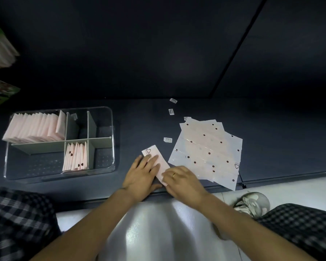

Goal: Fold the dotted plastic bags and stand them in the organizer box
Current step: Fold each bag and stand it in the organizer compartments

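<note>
A pale pink dotted bag (152, 151), folded into a narrow strip, lies on the dark table in front of me. My left hand (141, 176) presses flat on its middle with straight fingers. My right hand (183, 180), a ring on one finger, lies on the strip's near end with fingers curled over it. A loose stack of flat dotted bags (207, 149) sits just right of my hands. The clear organizer box (112, 147) stands at the left; folded bags stand in its back-left compartment (36, 129) and in its front-middle compartment (76, 157).
Small white sticker labels (171, 111) lie scattered behind the stack, one more (167, 139) beside the strip. The table's front edge runs just under my wrists. Checked fabric covers my knees at both lower corners. A grey shoe (252, 203) rests on the floor at the right.
</note>
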`<state>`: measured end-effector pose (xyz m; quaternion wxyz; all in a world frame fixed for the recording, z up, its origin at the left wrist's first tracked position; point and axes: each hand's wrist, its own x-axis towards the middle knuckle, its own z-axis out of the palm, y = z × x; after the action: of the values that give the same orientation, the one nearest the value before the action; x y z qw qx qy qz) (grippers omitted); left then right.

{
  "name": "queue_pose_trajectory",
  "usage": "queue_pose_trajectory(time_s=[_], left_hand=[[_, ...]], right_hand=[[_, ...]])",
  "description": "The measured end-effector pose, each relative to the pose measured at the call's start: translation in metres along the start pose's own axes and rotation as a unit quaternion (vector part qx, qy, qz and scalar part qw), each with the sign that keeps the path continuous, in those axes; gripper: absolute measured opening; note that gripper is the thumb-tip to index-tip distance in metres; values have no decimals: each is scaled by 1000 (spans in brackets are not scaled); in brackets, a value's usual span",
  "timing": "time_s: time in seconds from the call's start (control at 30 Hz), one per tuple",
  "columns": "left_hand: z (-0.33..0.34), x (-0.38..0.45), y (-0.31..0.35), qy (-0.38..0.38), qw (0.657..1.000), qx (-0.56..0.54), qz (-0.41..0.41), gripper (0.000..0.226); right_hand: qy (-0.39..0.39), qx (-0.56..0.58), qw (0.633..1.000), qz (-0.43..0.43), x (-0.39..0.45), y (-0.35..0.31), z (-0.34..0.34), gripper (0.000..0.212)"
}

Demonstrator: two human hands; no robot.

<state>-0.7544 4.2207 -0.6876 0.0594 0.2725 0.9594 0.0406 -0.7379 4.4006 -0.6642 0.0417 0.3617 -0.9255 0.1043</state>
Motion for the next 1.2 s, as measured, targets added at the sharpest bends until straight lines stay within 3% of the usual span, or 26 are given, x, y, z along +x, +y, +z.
queue_pose_trajectory(time_s=[0.1,0.2,0.27,0.33,0.4,0.57,0.67,0.83,1.2], left_hand=[[-2,-18,4,77,994,-66,35,51],[1,-30,-1,46,988,-145,13,42],[1,-34,-3,71,984,-165,3,41],[1,-36,-2,96,976,-193,-10,39],[3,-35,0,125,967,-221,-17,33],[12,-32,-4,144,957,-247,-44,25],[18,-30,-6,136,943,-287,-98,12],[23,-22,-9,128,915,-313,-221,14],[20,-14,4,84,886,-289,-352,16]], right_hand=[[15,47,999,20,-1,-28,13,12],[38,119,989,78,-2,-41,18,17],[14,158,980,116,-5,-35,21,19],[-42,188,970,151,-9,-24,24,36],[-68,196,963,171,-10,-14,25,43],[-51,170,971,161,0,-1,25,36],[-30,204,957,203,6,-2,28,23],[-4,313,862,399,19,-5,29,12],[-110,213,843,482,44,-4,26,22]])
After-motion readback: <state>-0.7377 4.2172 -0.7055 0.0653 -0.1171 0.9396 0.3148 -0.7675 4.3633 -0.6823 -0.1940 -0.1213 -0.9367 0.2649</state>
